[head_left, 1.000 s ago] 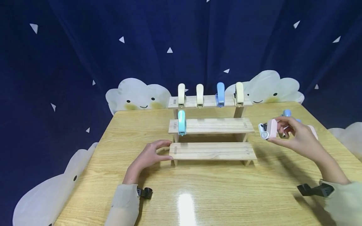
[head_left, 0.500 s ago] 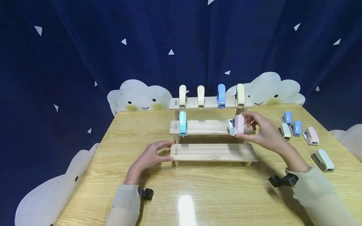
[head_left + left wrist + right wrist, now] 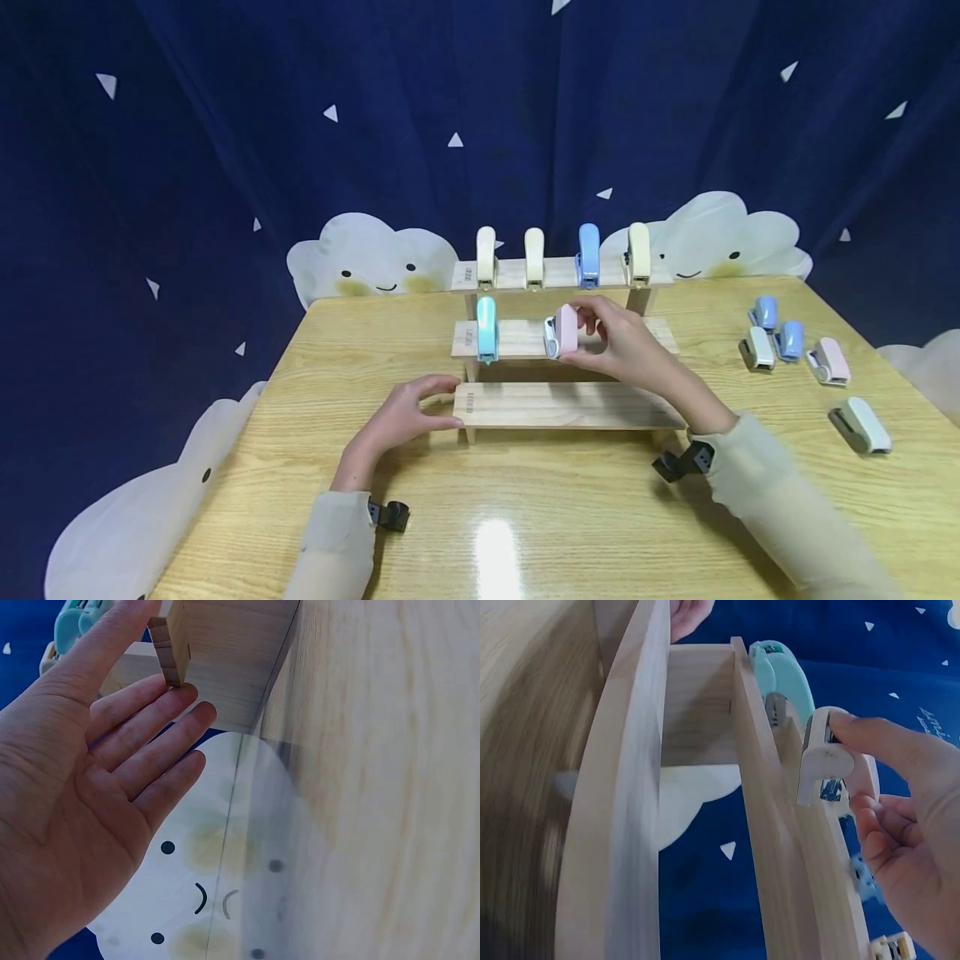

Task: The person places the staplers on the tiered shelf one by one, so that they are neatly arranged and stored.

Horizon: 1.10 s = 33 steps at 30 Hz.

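The right hand's (image 3: 628, 346) fingers pinch a pink-and-white stapler (image 3: 567, 330) at the middle shelf (image 3: 517, 338), right of a turquoise stapler (image 3: 487, 327); the left hand's (image 3: 401, 414) fingers and thumb stand apart at the lowest shelf's (image 3: 570, 407) left end. This looks like the placing step, seemingly calling for an upright seating before release. Five more staplers (image 3: 791, 341) sit rightward on the table (image 3: 592, 525), before a navy curtain (image 3: 375, 100).

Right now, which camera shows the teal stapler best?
The head view: the teal stapler stands unobstructed on the middle shelf. The right wrist shows it partly hidden; the left wrist, just a part at the top edge.
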Each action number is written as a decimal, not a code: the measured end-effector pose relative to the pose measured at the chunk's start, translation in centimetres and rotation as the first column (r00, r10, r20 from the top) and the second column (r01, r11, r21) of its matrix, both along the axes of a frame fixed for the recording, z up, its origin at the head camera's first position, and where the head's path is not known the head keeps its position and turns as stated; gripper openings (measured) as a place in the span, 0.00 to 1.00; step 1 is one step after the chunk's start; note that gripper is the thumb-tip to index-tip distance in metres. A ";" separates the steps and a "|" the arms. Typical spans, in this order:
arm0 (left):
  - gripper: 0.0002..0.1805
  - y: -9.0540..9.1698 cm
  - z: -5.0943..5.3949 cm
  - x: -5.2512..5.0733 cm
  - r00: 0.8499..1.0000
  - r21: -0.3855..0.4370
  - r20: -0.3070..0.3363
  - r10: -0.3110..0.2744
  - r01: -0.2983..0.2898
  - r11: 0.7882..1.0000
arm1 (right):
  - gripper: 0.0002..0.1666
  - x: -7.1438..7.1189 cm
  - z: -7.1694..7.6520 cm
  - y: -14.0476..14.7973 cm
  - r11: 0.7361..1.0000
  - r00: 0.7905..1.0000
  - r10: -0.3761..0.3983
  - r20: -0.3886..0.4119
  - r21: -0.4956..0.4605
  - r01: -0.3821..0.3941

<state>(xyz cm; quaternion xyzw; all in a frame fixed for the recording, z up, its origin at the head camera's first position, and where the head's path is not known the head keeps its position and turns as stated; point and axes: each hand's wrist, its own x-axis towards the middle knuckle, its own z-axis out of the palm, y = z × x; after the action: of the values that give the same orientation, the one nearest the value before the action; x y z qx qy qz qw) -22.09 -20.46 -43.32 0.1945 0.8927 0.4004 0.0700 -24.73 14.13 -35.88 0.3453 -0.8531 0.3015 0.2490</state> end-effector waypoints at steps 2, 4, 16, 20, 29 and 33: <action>0.40 0.0 0.0 0.0 1.000 -0.002 0.002 0.002 -0.002 1.000 | 0.40 -0.3 0.1 -0.5 1.000 1.000 0.005 0.016 0.010 -0.005; 0.40 0.0 0.0 0.0 1.000 -0.003 0.003 0.004 -0.004 1.000 | 0.39 -0.5 0.1 -1.0 1.000 0.999 0.017 0.044 0.010 -0.017; 0.40 0.1 0.0 0.0 1.000 0.006 -0.006 -0.005 0.005 1.000 | 0.37 -1.4 0.4 -2.9 0.998 0.992 0.026 0.121 0.046 -0.032; 0.40 0.1 -0.1 0.0 1.000 0.006 -0.007 -0.006 0.007 1.000 | 0.36 -1.5 0.7 -3.4 0.998 0.989 0.028 0.142 0.060 -0.037; 0.40 0.1 -0.1 -0.1 1.000 -0.002 -0.006 -0.006 0.005 1.000 | 0.36 -1.8 0.7 -3.6 0.994 0.988 0.020 0.154 0.105 -0.037; 0.40 0.0 -0.2 -0.1 1.000 -0.003 -0.006 -0.005 0.005 1.000 | 0.36 -1.9 0.6 -3.6 0.994 0.987 0.026 0.158 0.104 -0.043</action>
<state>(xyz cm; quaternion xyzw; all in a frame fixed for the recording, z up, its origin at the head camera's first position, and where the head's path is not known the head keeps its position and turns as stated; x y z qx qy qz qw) -22.24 -20.44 -43.52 0.1976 0.8930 0.3984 0.0687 -26.61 10.56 -35.32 0.3483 -0.8789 0.2855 0.1573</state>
